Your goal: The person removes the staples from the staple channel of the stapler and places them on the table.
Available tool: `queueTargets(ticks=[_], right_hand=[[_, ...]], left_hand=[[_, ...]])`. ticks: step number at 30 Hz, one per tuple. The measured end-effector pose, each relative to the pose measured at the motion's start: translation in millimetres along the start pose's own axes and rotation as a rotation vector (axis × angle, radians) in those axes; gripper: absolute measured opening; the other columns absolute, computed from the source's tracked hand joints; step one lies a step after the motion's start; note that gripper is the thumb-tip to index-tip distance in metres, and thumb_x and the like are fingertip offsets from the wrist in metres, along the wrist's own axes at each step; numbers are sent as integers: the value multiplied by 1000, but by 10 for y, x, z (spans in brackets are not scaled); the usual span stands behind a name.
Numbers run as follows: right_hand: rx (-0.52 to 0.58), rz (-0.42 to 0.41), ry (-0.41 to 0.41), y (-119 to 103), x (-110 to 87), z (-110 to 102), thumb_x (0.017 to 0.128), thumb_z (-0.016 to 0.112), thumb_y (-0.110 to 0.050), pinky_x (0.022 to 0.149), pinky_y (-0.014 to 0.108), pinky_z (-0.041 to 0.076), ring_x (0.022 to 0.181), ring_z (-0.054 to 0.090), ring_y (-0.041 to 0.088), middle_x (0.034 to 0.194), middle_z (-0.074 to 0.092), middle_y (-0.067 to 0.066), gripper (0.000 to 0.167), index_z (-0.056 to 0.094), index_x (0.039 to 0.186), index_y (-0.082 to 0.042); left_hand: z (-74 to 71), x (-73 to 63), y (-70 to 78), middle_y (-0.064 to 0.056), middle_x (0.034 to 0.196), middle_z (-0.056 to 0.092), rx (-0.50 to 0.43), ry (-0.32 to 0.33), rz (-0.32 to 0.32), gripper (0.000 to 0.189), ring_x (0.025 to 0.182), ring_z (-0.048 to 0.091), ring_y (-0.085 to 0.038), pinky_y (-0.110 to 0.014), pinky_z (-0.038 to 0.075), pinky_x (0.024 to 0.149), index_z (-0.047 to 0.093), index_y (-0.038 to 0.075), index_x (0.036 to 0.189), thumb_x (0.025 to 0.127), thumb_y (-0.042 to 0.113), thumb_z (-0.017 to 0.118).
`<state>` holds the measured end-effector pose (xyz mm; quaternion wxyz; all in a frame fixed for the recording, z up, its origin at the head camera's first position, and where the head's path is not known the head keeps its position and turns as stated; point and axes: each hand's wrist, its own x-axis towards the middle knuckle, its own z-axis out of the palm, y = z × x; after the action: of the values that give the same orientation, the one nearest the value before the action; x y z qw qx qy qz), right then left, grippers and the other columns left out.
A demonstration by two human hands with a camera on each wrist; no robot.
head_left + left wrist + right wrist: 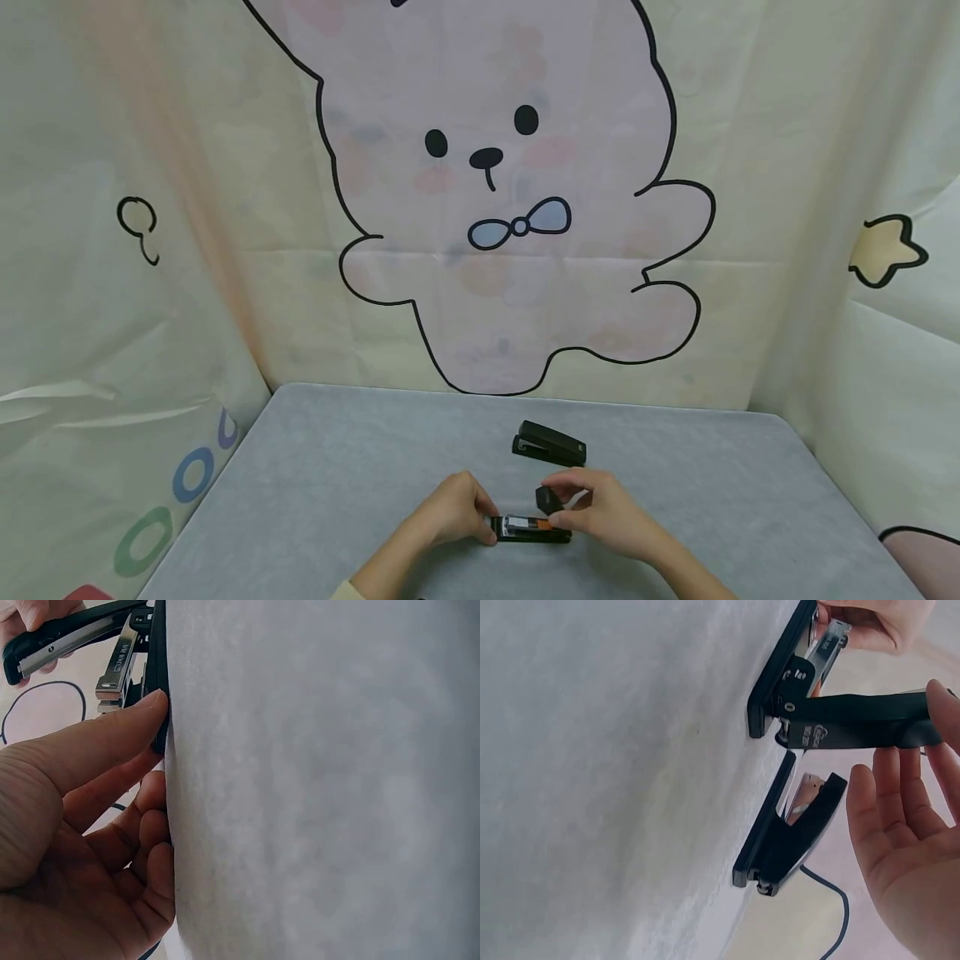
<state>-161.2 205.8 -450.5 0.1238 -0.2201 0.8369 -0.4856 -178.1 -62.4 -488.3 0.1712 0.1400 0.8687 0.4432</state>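
A black stapler (531, 535) lies on the grey-covered table with its top arm raised steeply away from the base. At its front end, my left hand (453, 512) pinches the base (157, 667) between thumb and fingers. My right hand (611, 510) holds the free end of the lifted top arm (855, 721). Between arm and base, the silver staple magazine (116, 671) slants up and is exposed. Something orange shows inside the stapler in the head view.
A second black stapler (550, 443) stands on the table (360, 467) just beyond the hands. Curtains with cartoon drawings (487, 308) hang behind the table and at both sides. A dark cable-like line (840, 900) curves beside the second stapler in the right wrist view.
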Motion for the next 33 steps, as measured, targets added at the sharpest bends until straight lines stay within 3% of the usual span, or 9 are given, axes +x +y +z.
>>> queueTargets(ticks=[15, 23, 33], right_hand=[[46, 70, 26, 78, -182, -192, 90, 84, -18, 78, 31, 58, 99, 68, 26, 112, 72, 9, 48, 69, 130, 2], [80, 94, 29, 128, -266, -275, 89, 84, -15, 75, 31, 58, 91, 72, 28, 110, 73, 13, 51, 66, 132, 5], [85, 112, 51, 207, -366, -354, 87, 85, -12, 76, 31, 59, 98, 71, 31, 117, 72, 16, 50, 66, 130, 7]], left_hand=[[16, -10, -11, 6, 55, 55, 8, 23, 36, 24, 54, 46, -9, -25, 34, 52, 81, 7, 78, 62, -6, 93], [32, -2, -26, 8, 55, 54, 17, 30, 51, 24, 54, 46, -8, -24, 34, 53, 81, 7, 77, 62, -6, 94], [29, 2, -25, 6, 55, 54, 3, 22, 41, 25, 54, 45, -8, -25, 34, 53, 81, 7, 77, 61, -7, 93]])
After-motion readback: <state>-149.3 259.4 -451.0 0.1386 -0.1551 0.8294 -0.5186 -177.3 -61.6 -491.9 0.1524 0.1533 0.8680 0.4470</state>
